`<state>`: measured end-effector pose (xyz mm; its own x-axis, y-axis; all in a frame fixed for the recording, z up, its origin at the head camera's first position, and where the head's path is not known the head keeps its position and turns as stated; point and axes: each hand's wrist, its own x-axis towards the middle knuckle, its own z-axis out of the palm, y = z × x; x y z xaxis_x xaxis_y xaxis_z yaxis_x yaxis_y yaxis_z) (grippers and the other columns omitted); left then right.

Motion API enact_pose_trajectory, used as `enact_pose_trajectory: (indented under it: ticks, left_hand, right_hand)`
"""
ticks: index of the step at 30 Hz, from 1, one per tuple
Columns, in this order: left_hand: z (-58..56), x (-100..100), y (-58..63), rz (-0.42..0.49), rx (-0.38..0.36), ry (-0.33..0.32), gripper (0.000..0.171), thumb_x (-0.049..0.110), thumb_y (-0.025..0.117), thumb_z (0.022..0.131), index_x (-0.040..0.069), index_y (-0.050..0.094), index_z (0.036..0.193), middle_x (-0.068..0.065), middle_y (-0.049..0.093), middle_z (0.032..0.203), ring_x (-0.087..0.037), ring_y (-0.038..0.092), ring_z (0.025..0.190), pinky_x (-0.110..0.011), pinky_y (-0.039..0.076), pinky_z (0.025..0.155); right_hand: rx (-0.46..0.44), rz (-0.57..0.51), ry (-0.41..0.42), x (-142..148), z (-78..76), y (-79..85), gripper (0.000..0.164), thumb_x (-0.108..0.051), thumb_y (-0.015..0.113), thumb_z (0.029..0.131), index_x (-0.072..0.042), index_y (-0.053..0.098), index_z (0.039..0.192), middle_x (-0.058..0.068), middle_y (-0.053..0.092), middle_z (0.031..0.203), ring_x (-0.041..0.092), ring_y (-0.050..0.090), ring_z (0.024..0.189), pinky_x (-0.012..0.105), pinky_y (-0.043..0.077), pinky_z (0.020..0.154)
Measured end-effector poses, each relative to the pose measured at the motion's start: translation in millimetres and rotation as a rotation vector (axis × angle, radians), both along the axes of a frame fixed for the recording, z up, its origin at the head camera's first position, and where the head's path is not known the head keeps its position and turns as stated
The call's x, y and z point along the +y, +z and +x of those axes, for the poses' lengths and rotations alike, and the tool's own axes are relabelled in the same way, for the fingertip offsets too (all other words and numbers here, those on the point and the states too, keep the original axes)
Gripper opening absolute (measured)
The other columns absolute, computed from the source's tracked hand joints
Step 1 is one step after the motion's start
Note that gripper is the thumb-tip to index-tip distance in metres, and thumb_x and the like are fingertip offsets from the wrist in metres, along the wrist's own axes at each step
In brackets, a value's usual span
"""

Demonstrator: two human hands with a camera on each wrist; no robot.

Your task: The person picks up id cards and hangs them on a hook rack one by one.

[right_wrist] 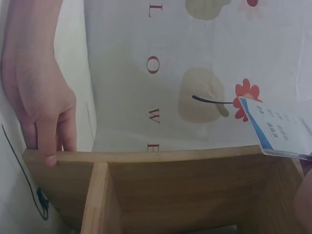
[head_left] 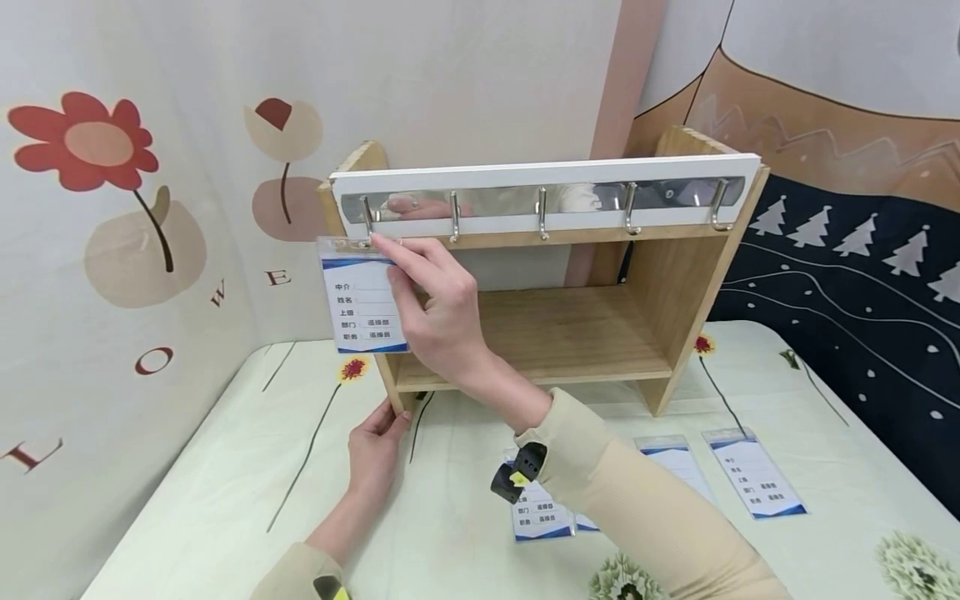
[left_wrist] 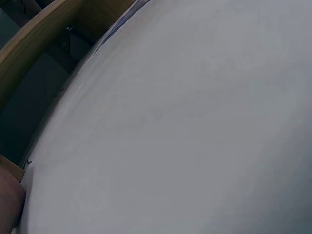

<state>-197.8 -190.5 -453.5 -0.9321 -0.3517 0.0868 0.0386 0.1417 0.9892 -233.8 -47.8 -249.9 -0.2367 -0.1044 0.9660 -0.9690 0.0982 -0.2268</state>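
Note:
My right hand (head_left: 442, 312) pinches the upper edge of a clear-sleeved name badge (head_left: 363, 308) between thumb and fingers. The badge hangs upright, its top at the lower end of the leftmost metal hook (head_left: 367, 215); fingertips cover part of that spot. That hook belongs to a white-backed rail across the front of a small wooden shelf (head_left: 570, 333). Low down, my left hand (head_left: 375, 450) grips the foot of the shelf's left side panel, thumb on one face and fingers on the other, as the right wrist view also shows.
Several more name badges (head_left: 756, 475) lie on the floral tablecloth (head_left: 450, 500) in front of the shelf, some partly hidden by my right sleeve (head_left: 637, 492). More bare hooks (head_left: 542, 213) line the rail. A printed curtain (head_left: 465, 75) hangs behind.

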Motion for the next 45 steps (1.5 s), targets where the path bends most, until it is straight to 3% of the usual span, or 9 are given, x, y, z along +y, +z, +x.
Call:
enact_pose_trajectory:
  ticks: [16, 26, 34, 45]
  left_hand:
    - [-0.6, -0.7, 1.1, -0.003, -0.049, -0.003, 0.050, 0.003, 0.062, 0.101, 0.001, 0.050, 0.149, -0.022, 0.055, 0.143, -0.032, 0.058, 0.127, -0.020, 0.052, 0.094]
    - [-1.7, 0.1, 0.9, 0.018, -0.029, -0.004, 0.049, 0.000, 0.061, 0.100, -0.001, 0.050, 0.148, -0.023, 0.055, 0.143, -0.031, 0.058, 0.126, -0.014, 0.052, 0.090]
    - [-1.7, 1.4, -0.3, 0.013, -0.005, -0.003, 0.049, 0.001, 0.062, 0.100, -0.001, 0.051, 0.147, -0.023, 0.057, 0.140, -0.030, 0.059, 0.125, -0.010, 0.051, 0.087]
    - [-1.4, 0.2, -1.8, 0.021, 0.029, -0.006, 0.048, 0.000, 0.062, 0.099, -0.001, 0.052, 0.146, -0.023, 0.058, 0.138, -0.030, 0.059, 0.124, -0.009, 0.051, 0.086]
  right_hand:
    - [-0.140, 0.052, 0.004, 4.4, 12.5, 5.6, 0.032, 0.007, 0.059, 0.098, 0.008, 0.067, 0.129, 0.018, 0.065, 0.110, 0.020, 0.059, 0.090, 0.018, 0.049, 0.069]
    - [-0.136, 0.080, -0.012, 6.4, 7.1, 3.5, 0.032, 0.008, 0.059, 0.098, 0.007, 0.067, 0.130, 0.018, 0.066, 0.112, 0.021, 0.061, 0.089, 0.017, 0.049, 0.067]
    - [-0.079, 0.078, -0.065, 4.4, 0.9, -0.2, 0.031, 0.007, 0.056, 0.100, 0.006, 0.068, 0.129, 0.017, 0.064, 0.107, 0.020, 0.055, 0.081, 0.019, 0.043, 0.063]
    - [-0.065, 0.071, -0.100, 5.8, -1.2, -7.8, 0.032, 0.007, 0.054, 0.100, 0.001, 0.070, 0.128, 0.016, 0.065, 0.111, 0.022, 0.059, 0.089, 0.022, 0.046, 0.069]
